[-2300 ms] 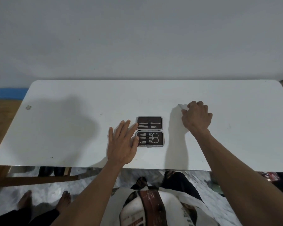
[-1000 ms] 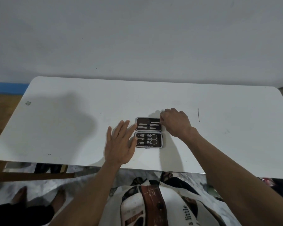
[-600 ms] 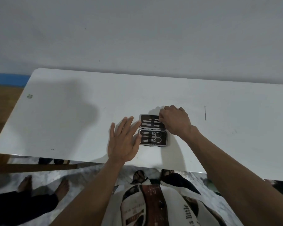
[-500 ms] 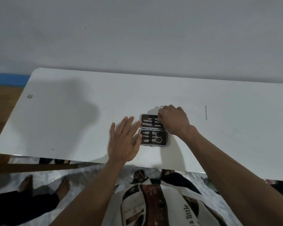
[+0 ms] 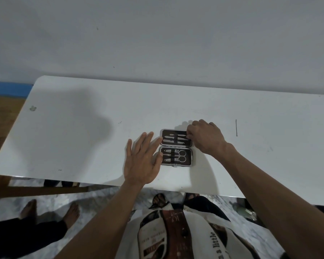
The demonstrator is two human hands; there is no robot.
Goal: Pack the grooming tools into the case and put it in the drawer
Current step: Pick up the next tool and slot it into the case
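A white table (image 5: 82, 131) fills the middle of the view. The case (image 5: 176, 148) lies open and flat near its front edge, both dark halves facing up, the far half above the near one. The left hand (image 5: 141, 159) rests flat just left of the case, fingers straight and spread, their tips at the case's left edge. The right hand (image 5: 204, 137) sits at the right end of the far half, fingers curled over that edge; whether they pinch a tool there is hidden. Scissors (image 5: 181, 156) and small metal tools lie strapped in the near half, slim tools (image 5: 173, 139) in the far half. A thin stick (image 5: 236, 128) lies well apart to the right.
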